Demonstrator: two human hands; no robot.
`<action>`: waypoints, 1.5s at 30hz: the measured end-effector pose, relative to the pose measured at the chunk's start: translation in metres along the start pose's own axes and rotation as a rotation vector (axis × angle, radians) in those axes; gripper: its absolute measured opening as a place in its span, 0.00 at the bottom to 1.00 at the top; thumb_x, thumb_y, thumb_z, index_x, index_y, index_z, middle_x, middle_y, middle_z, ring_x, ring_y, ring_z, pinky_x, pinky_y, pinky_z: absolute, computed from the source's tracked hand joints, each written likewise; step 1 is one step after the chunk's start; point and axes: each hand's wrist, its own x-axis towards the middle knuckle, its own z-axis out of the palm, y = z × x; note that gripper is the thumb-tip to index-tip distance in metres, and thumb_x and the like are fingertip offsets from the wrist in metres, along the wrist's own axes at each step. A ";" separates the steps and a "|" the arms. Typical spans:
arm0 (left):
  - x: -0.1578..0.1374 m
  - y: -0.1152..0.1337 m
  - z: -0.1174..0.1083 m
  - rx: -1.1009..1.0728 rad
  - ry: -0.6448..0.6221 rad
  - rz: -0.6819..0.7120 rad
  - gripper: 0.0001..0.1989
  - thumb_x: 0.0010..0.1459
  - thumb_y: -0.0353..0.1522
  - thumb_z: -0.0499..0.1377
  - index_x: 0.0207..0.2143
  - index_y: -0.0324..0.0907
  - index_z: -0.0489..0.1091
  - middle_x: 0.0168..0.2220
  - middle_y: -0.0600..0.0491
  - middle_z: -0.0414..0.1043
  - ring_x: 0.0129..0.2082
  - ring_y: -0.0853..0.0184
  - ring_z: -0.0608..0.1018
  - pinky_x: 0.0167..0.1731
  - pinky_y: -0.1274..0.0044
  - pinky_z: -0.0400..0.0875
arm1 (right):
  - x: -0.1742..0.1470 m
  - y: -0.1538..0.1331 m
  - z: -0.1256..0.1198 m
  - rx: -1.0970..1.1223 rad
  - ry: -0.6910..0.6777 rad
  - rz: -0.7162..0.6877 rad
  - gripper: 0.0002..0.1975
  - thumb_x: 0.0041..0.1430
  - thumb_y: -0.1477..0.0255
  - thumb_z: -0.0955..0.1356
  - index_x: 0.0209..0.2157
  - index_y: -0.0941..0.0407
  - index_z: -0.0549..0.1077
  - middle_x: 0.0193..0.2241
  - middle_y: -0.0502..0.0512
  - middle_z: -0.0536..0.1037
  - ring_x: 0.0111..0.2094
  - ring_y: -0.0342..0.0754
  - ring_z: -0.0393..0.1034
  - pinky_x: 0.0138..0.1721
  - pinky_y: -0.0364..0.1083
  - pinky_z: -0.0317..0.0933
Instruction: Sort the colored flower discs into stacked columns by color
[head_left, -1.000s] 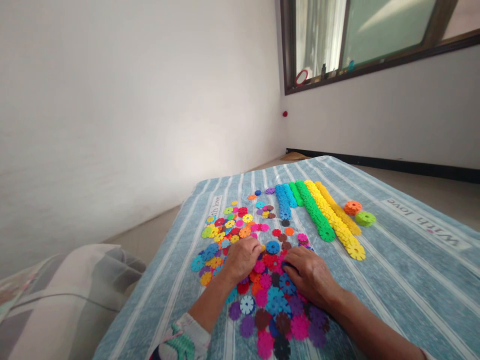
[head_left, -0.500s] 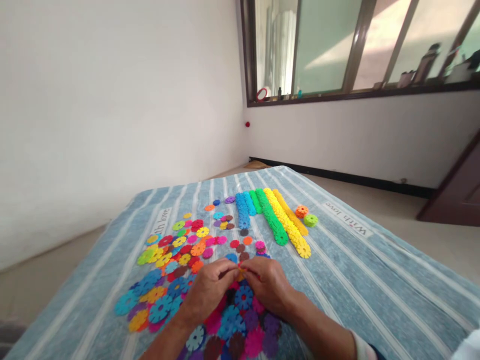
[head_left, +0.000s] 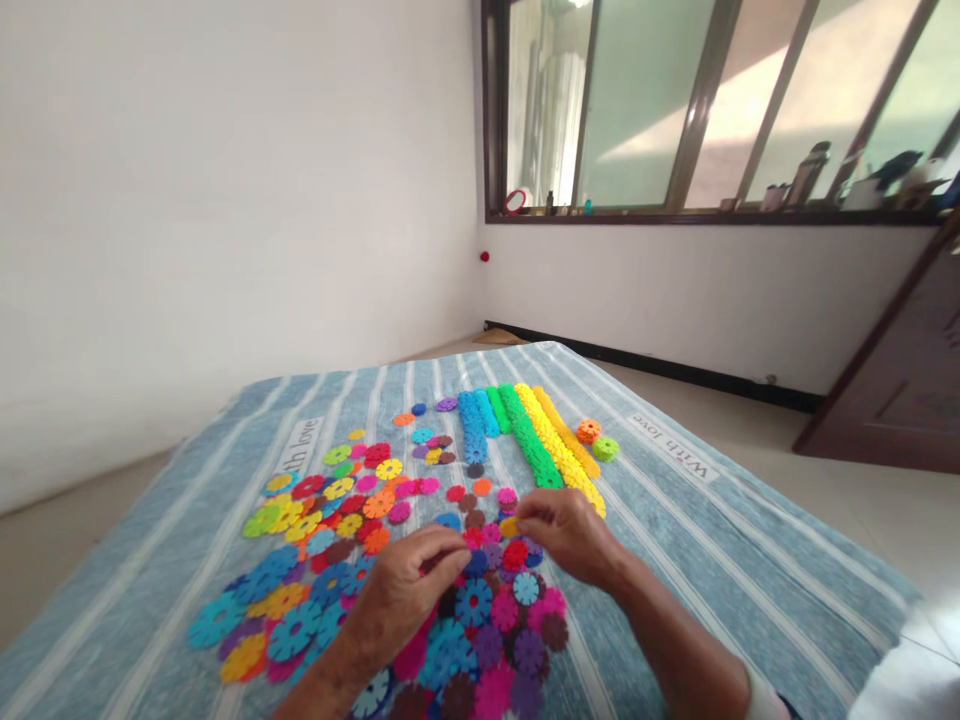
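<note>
The right hand [head_left: 570, 535] pinches a yellow-orange snowflake disc [head_left: 510, 526] between thumb and fingers, holding it at the far edge of a loose pile of notched plastic discs [head_left: 489, 645]. The left hand [head_left: 412, 580] is bent over the same pile, palm down, its thumb and forefinger drawn near each other beside a dark blue disc [head_left: 478, 563]; whether they grip it cannot be told. The two hands are apart, with part of the pile between them.

Everything lies on a blue-and-white striped cloth [head_left: 750, 590] printed "With love" near its right side. To the left of the left hand, more mixed discs [head_left: 292, 635] overlap in blue, orange and purple, with yellow, red and pink ones beyond.

Past the hands, discs are laid overlapping in single-colour rows: a blue row [head_left: 472, 425], a short light blue one, a short green one, a long green row [head_left: 531, 437], a yellow row [head_left: 559, 450] and a deeper yellow one. The yellow row's near end reaches just beside the right hand's knuckles. Right of the rows sit an orange stack [head_left: 589, 431] and a lime green stack [head_left: 606, 449], close together.
</note>
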 end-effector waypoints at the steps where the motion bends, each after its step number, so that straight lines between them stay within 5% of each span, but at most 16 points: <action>1: 0.000 -0.002 -0.002 0.019 0.039 0.005 0.11 0.56 0.36 0.55 0.28 0.42 0.75 0.29 0.54 0.77 0.30 0.69 0.77 0.33 0.80 0.71 | 0.001 0.009 -0.014 -0.067 0.034 0.027 0.08 0.52 0.77 0.64 0.25 0.57 0.75 0.22 0.46 0.73 0.25 0.40 0.65 0.27 0.38 0.53; 7: 0.001 -0.015 -0.006 0.106 0.148 -0.001 0.11 0.56 0.35 0.54 0.26 0.42 0.73 0.27 0.56 0.76 0.28 0.69 0.76 0.30 0.80 0.70 | 0.006 0.080 -0.082 -0.460 0.140 0.269 0.09 0.50 0.74 0.63 0.25 0.57 0.75 0.20 0.49 0.71 0.25 0.43 0.63 0.26 0.41 0.50; 13: 0.003 -0.016 -0.005 0.137 0.143 0.040 0.12 0.56 0.35 0.53 0.24 0.42 0.72 0.24 0.56 0.74 0.26 0.70 0.75 0.30 0.81 0.70 | 0.012 0.110 -0.087 -0.497 0.093 0.315 0.09 0.47 0.75 0.64 0.26 0.57 0.78 0.21 0.49 0.73 0.26 0.44 0.65 0.27 0.41 0.51; 35: 0.001 -0.013 -0.009 0.139 0.152 0.005 0.12 0.55 0.34 0.53 0.22 0.42 0.71 0.23 0.55 0.74 0.25 0.70 0.76 0.28 0.81 0.70 | 0.017 0.122 -0.074 -0.538 0.115 0.330 0.19 0.49 0.75 0.67 0.45 0.54 0.76 0.25 0.51 0.76 0.29 0.48 0.69 0.28 0.43 0.52; 45: 0.001 -0.018 -0.016 0.170 0.167 -0.001 0.12 0.56 0.34 0.53 0.24 0.41 0.72 0.25 0.54 0.75 0.27 0.69 0.76 0.30 0.80 0.70 | 0.004 0.093 -0.068 -0.552 0.255 0.339 0.14 0.56 0.70 0.62 0.38 0.55 0.77 0.26 0.54 0.77 0.30 0.49 0.71 0.28 0.43 0.52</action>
